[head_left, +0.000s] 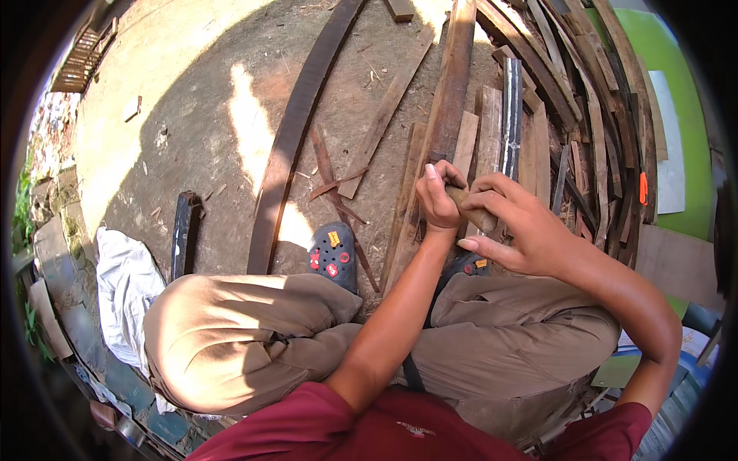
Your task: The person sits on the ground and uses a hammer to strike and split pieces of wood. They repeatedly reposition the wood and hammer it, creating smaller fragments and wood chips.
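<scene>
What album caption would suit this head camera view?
Right hand grips a rounded brown piece, left hand close against it, above wooden planks.

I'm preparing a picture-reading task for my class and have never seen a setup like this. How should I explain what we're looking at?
There is no machine here, just a person's bare hands. A wide fisheye camera worn on the head looks down, so straight edges bend near the rim. The person's own brown trousers and dark red shirt fill the lower part. On the ground lie a long dark beam, a thin plank and, to the right, many pieces of timber. The right hand holds a stubby brown piece, perhaps a wooden handle. The left hand is curled close beside it; whether it grips too is hidden.
</scene>
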### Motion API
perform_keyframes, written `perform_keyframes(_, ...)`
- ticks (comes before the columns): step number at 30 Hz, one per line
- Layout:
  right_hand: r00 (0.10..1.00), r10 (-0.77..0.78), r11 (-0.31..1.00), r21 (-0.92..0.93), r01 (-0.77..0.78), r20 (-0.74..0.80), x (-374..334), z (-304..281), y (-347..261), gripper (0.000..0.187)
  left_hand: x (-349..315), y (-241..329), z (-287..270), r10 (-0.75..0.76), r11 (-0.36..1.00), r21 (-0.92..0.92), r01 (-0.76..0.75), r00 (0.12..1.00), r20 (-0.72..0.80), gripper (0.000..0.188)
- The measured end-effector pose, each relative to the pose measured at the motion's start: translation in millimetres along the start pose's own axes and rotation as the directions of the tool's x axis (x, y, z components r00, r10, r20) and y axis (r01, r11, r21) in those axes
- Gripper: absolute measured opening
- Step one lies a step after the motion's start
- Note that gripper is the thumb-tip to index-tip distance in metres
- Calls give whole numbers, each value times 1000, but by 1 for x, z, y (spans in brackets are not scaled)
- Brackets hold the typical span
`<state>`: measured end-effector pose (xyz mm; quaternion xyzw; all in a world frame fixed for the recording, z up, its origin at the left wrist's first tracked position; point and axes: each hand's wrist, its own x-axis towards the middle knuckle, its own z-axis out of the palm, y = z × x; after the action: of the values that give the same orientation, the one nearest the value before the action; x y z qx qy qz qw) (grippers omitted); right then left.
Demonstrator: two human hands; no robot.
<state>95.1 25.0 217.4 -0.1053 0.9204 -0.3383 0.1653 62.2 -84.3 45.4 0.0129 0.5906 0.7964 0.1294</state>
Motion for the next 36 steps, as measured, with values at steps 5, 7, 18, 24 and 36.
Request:
perform_keyframes(5,987,139,986,105,-131,-81,22,26,2,37,5,-8,-4,-171,974,-131,184,980,106,65)
perform_keyframes(7,983,73,991,125,-52,-170,30,33,1,28,6,-6,-7,-225,969,-88,232,971,86,65)
perform_keyframes(18,996,-22,994,105,31,-88,2,12,22,27,6,-10,-3,-304,940,255,229,900,312,64)
perform_keyframes(24,940,54,980,200,15,-336,-17,39,28,28,5,-9,1,-356,931,194,308,882,308,68)
perform_keyframes(36,231,305,819,378,432,-924,33,125,24,32,10,-12,-4,-312,950,94,298,916,254,71)
